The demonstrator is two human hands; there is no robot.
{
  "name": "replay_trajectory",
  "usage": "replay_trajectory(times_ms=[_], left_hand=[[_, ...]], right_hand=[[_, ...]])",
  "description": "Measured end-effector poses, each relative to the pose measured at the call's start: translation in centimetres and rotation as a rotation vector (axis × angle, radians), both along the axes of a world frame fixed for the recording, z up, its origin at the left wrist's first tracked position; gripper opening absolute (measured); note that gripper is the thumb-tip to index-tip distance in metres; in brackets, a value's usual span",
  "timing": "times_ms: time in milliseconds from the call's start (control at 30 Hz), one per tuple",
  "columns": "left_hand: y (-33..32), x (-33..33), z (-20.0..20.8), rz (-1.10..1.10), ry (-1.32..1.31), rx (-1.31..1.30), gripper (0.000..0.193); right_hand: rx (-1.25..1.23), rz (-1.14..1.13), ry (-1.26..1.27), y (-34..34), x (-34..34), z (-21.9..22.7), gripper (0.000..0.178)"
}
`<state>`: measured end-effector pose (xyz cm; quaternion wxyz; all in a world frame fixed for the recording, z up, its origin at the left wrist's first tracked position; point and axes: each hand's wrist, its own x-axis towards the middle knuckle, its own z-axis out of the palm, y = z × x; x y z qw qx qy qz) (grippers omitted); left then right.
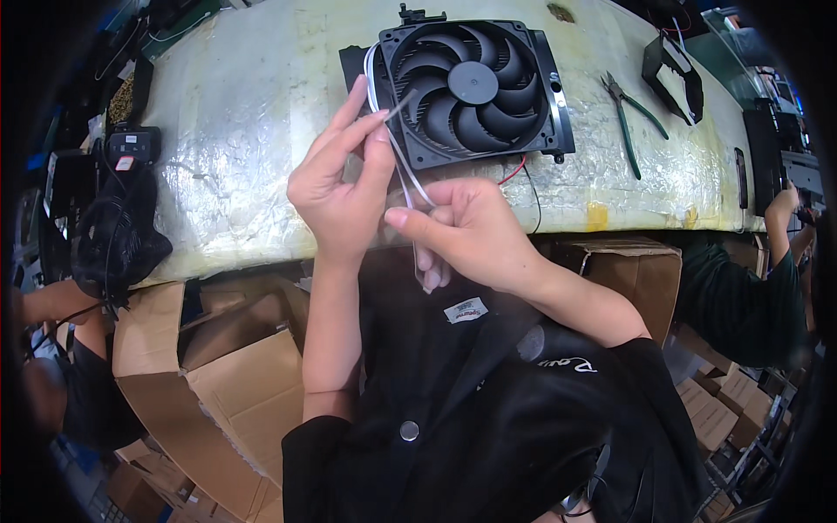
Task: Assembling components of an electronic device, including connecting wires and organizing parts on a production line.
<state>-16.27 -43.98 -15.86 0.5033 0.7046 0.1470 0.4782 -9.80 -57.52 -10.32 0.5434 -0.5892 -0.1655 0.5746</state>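
Observation:
A square black cooling fan [473, 83] lies face up at the far middle of the table, on a black bracket [558, 96]. White cable [371, 74] runs down along its left side to my hands. My left hand [344, 174] is closed just left of the fan, thumb and forefinger pinching a thin, pale strip [401, 106] whose tip points over the fan's corner. In front of the fan, my right hand [475, 231] has its fingers curled round the lower part of the white cable. Part of the cable is hidden by the fingers.
Right of the fan lie green-handled cutting pliers [626, 126] and a black open frame [674, 78]. Red and black wires [516, 170] leave the fan's near edge. Open cardboard boxes [244, 375] stand below the table edge. Other people's arms [780, 209] show at both sides.

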Motion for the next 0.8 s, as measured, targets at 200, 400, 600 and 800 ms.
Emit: replay_trajectory(times_ms=[200,400,600,800], left_hand=[[-0.4,0.1,0.4,0.019,-0.041,-0.035,0.020],[-0.5,0.0,-0.1,-0.101,-0.060,-0.055,0.016],[0.3,-0.3,0.6,-0.192,0.025,-0.015,0.013],[1.3,-1.1,0.9,-0.262,0.020,-0.192,0.011]], right_hand=[[0.018,0.112,-0.052,-0.8,-0.1,0.3,0.027],[0.136,0.212,-0.699,-2.3,-0.6,-0.1,0.026],[0.150,0.292,-0.798,-3.3,-0.4,0.1,0.024],[0.015,0.336,-0.702,-4.8,2.6,5.7,0.026]])
